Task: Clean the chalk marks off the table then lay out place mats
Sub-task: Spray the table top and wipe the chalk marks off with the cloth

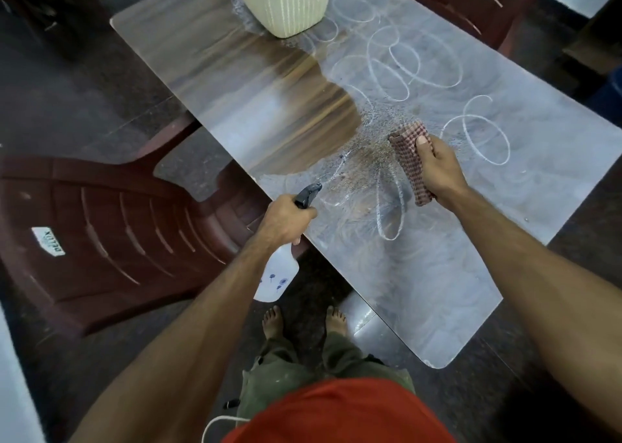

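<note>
Your left hand (286,218) curls round one spray bottle (279,274) at the table's (471,291) left edge, nozzle aimed over the top. Your right hand (437,170) pinches one checked cloth (409,154) on the chalk marks (400,62) (loops cover the right side). One cream basket (286,1) stands at the far edge; two chairs: one (101,234) left, another (471,1) at the far right.

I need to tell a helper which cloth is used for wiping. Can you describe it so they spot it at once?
Start at the long table covered in white chalk loops. Near its middle, beside the wet speckled patch, the right hand grips a folded cloth. It is the only fabric on the table, in a red-and-white check.
</note>
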`<move>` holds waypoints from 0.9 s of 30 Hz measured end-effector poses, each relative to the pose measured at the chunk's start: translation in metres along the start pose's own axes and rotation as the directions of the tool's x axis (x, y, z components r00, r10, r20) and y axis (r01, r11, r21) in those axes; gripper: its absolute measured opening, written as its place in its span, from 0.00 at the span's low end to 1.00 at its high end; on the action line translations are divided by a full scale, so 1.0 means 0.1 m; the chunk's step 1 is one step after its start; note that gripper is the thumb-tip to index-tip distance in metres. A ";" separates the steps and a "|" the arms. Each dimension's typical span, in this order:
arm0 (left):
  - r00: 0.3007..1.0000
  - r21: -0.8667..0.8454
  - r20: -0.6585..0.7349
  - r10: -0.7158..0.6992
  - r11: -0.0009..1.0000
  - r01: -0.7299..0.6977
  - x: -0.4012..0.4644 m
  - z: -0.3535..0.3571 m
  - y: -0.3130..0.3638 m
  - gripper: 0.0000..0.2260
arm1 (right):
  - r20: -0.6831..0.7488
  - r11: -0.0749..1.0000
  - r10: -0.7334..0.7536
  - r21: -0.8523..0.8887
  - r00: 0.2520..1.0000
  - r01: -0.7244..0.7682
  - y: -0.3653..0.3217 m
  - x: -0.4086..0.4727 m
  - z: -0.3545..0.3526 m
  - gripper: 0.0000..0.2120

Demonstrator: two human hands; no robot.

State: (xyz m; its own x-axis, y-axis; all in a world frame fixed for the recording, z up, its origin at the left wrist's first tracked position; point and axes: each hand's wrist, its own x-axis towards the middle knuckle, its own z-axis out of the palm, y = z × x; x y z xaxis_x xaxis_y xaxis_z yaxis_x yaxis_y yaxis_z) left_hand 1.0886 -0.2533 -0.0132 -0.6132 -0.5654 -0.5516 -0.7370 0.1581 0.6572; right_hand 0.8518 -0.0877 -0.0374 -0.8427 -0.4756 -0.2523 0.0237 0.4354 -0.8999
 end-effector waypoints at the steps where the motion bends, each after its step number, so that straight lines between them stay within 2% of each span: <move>1: 1.000 -0.010 -0.016 -0.014 1.000 0.014 -0.03 -0.01 -0.04 0.08 | 0.006 1.000 -0.012 -0.003 1.000 0.012 0.00 0.00 0.03 0.17; 8: 0.977 -0.184 -0.188 -0.098 0.981 0.063 -0.24 -0.11 -0.33 0.08 | 0.080 0.999 -0.046 -0.013 0.996 0.047 -0.03 0.02 0.21 0.16; 10: 0.972 -0.206 -0.192 -0.134 0.974 0.094 -0.29 -0.14 -0.42 0.06 | 0.097 0.999 -0.046 -0.018 0.994 0.048 -0.02 0.03 0.25 0.17; 14: 0.970 -0.195 -0.161 -0.179 0.970 0.147 -0.35 -0.18 -0.54 0.09 | 0.137 0.997 -0.057 -0.039 0.989 0.063 -0.03 0.05 0.36 0.18; 18: 0.971 -0.220 -0.189 -0.145 0.970 0.102 -0.37 -0.25 -0.55 0.07 | 0.170 0.991 -0.081 -0.095 0.982 0.098 -0.05 0.02 0.49 0.19; 21: 0.969 -0.264 -0.224 -0.106 0.963 0.045 -0.40 -0.30 -0.52 0.05 | 0.186 0.961 -0.158 -0.197 0.970 0.194 -0.06 -0.05 0.57 0.19; 23: 0.963 -0.299 -0.253 -0.089 0.954 0.010 -0.40 -0.35 -0.49 0.04 | 0.237 0.909 -0.246 -0.279 0.940 0.308 0.00 -0.16 0.63 0.19; 25: 0.959 -0.327 -0.274 -0.075 0.945 -0.019 -0.41 -0.41 -0.47 0.04 | 0.396 0.816 -0.291 -0.374 0.871 0.442 0.18 -0.31 0.71 0.19; 27: 0.955 -0.359 -0.290 -0.069 0.932 -0.042 -0.42 -0.46 -0.46 0.03 | 0.594 0.611 -0.211 -0.540 0.777 0.579 0.45 -0.46 0.83 0.23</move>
State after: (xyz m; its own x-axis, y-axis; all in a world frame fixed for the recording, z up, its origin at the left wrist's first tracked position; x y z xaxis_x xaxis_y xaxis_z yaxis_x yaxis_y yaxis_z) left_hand 1.1614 -0.2744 0.0032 -0.4521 -0.7853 -0.4229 -0.5594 -0.1197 0.8202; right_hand 0.9366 -0.1094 -0.0956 -0.3401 -0.9150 -0.2168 -0.7639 0.4033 -0.5038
